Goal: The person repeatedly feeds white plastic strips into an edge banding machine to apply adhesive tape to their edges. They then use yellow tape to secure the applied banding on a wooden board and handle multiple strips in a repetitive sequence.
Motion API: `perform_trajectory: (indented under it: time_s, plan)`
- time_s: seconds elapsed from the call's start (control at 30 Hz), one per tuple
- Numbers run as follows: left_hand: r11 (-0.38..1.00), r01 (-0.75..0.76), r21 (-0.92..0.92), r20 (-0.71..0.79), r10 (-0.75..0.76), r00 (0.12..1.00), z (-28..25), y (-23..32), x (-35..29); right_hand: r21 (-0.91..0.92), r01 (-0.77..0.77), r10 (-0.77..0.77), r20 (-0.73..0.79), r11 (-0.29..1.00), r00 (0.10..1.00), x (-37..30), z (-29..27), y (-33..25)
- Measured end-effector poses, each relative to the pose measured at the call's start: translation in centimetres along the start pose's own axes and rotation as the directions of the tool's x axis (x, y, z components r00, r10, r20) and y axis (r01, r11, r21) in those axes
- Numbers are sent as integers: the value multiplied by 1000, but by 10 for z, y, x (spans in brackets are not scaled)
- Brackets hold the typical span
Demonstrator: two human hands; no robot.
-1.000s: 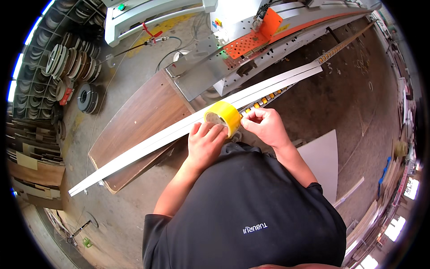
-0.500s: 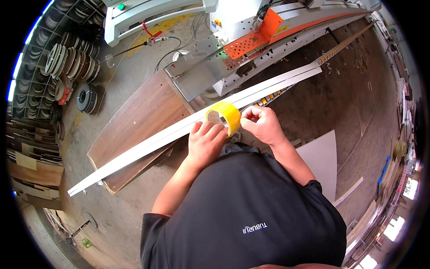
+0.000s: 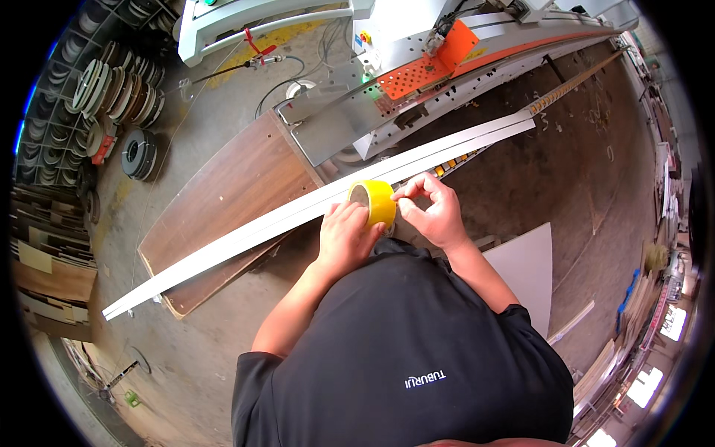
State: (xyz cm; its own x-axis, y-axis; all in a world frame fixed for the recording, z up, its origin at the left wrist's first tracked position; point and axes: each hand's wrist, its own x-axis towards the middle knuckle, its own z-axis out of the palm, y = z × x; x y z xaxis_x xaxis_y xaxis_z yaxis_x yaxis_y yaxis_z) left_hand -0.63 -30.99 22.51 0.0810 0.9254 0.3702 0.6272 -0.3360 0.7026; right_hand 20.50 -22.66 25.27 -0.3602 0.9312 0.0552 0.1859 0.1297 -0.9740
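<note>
My left hand [image 3: 344, 240] is closed round a roll of yellow tape [image 3: 383, 203], with its fingers hooked into the core. The roll stands on edge in front of my chest, its outer face toward the right. At that face is my right hand [image 3: 436, 211], thumb and forefinger pinched together with the fingertips touching the tape. Whether they hold a loose tape end is too small to tell. Just beyond both hands, long white strips [image 3: 257, 237] lie side by side, running slantwise from lower left to upper right.
A brown wood-grain board [image 3: 231, 190] lies beneath the strips. Beyond it stands a machine with an orange perforated guard [image 3: 417, 77] and a metal table [image 3: 328, 127]. Edging coils [image 3: 140, 155] and a rack are at the left. A pale panel [image 3: 525, 272] stands right of my right arm.
The roll has turned in my left hand, showing more of its outer face and less of its core. My right fingertips have come in against the tape. The view has shifted slightly.
</note>
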Motion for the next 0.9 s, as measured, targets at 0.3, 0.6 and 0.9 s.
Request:
perform_trajectory:
  time_s: [0.3, 0.6, 0.9]
  plan:
    - [988, 56, -146, 217, -24, 976, -9, -5, -12, -65, -203, 212, 207, 977, 955, 7, -5, -21]
    - [841, 345, -417, 390, -177, 904, -62, -21, -24, -154, -72, 50, -141, 985, 989, -13, -24, 9]
    - [963, 270, -15, 216, -260, 941, -164, -41, -43, -2, 12, -10, -710, 1000, 704, -43, -205, 13]
